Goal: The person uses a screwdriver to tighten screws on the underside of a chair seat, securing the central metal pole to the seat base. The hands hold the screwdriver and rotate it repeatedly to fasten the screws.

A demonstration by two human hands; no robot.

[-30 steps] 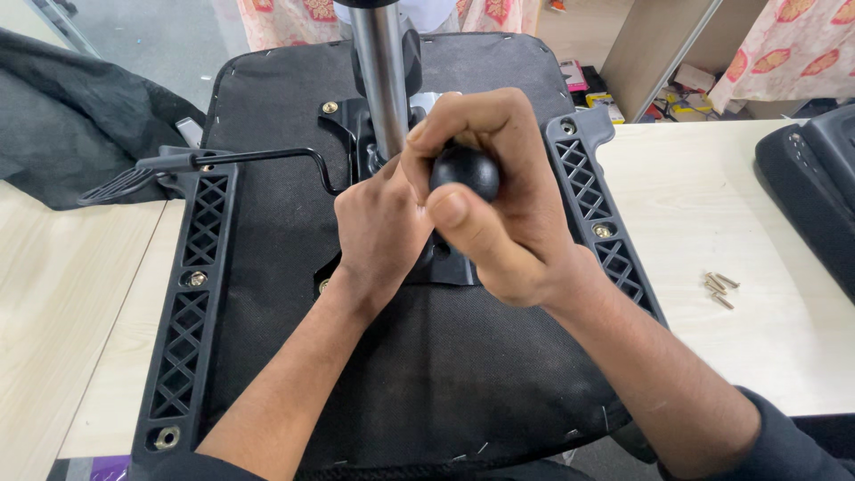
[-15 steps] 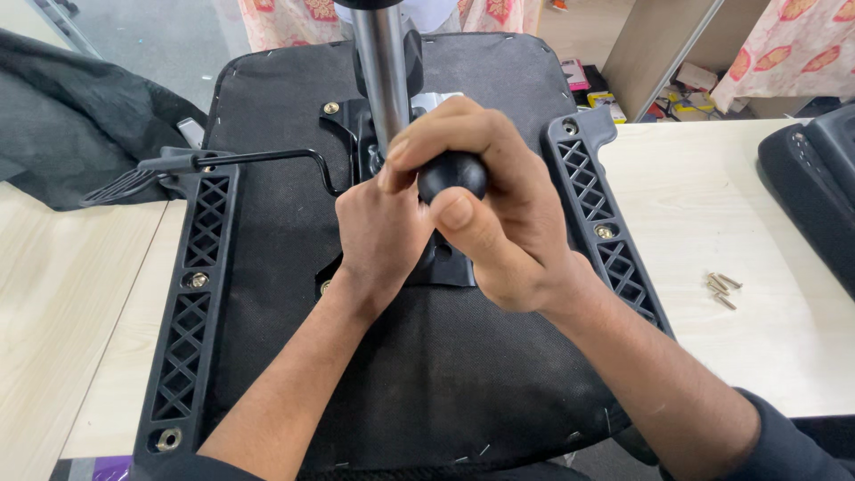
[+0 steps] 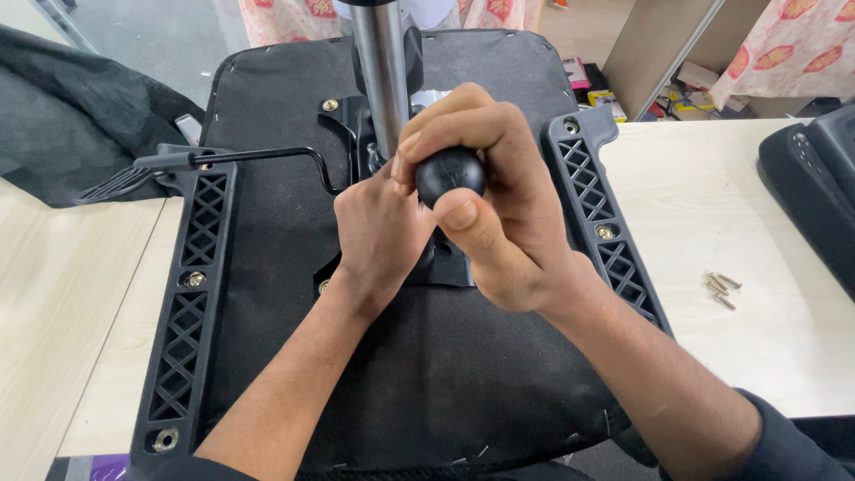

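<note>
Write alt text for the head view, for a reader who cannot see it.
A person's right hand grips a round black tool handle over the metal mechanism plate of an upturned office chair seat, beside the left hand. A steel column rises from the plate; loose screws lie on the pale table.

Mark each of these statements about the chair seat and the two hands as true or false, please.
1. The right hand grips a round black tool handle. True.
2. The loose screws lie on the black seat underside. False: they lie on the light table, right of the seat.
3. The left hand rests by the mounting plate under the metal column. True.
4. The left hand holds the thin lever. False: nothing touches the lever.
</note>
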